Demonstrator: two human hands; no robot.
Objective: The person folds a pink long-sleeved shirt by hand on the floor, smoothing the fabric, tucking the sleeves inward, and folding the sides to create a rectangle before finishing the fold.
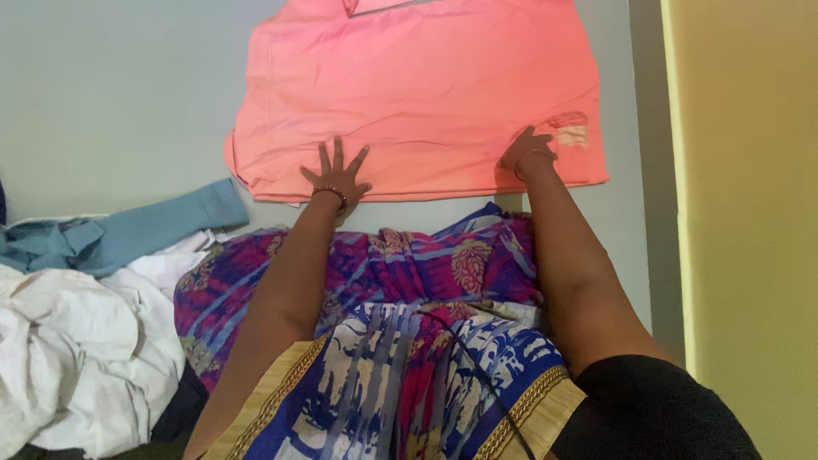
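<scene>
The left hand (335, 177) lies flat, fingers spread, gripping nothing, on the near edge of the coral-pink shirt (426, 85) spread on the grey floor (111, 102). The right hand (528, 149) presses its near right corner, fingers curled; whether it grips cloth, I cannot tell.

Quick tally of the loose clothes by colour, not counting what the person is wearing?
Coral pink: 1, the garment spread flat, with the left hand and the right hand pressed on its near edge.
Blue-grey: 1, the crumpled piece at left.
White: 1 heap; how many pieces it holds cannot be told.
Total: 3 visible.
</scene>
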